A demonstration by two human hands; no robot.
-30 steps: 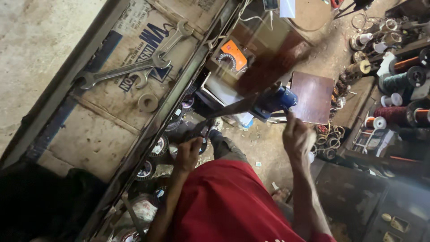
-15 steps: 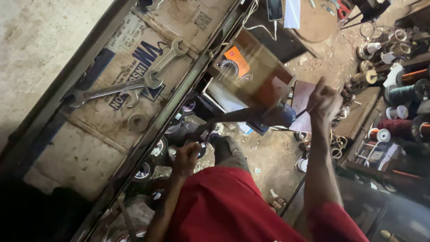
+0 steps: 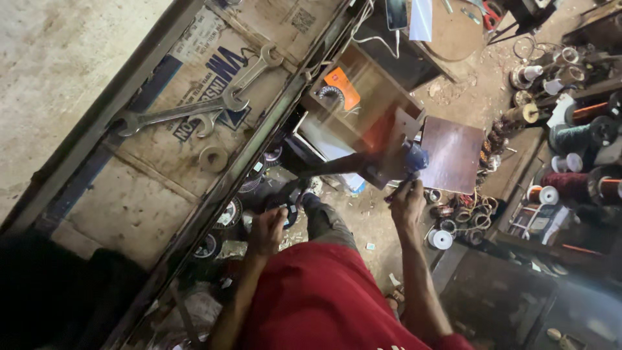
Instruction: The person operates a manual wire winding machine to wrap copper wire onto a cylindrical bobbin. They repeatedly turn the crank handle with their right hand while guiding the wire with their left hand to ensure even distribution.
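Observation:
My right hand (image 3: 407,206) is closed on the blue handle (image 3: 414,157) of a crank on a hand winding machine. The machine's dark shaft (image 3: 337,165) runs left from the handle, and a brown wooden block (image 3: 363,110) on it is blurred from spinning. My left hand (image 3: 268,229) is closed lower left, against a dark round part (image 3: 287,206) by the metal rail (image 3: 259,152); what it grips is too dark to tell exactly. My red shirt (image 3: 324,304) fills the bottom middle.
Two large spanners (image 3: 194,110) and a tape roll (image 3: 212,158) lie on cardboard on the left. A brown square board (image 3: 452,154) lies beside the handle. Spools of wire (image 3: 570,139) and coils crowd the right. A phone (image 3: 396,13) lies at the top.
My right hand has swung the crank handle round: up and right half a second ago, now back down and left. The wooden block keeps spinning. The left hand stays put.

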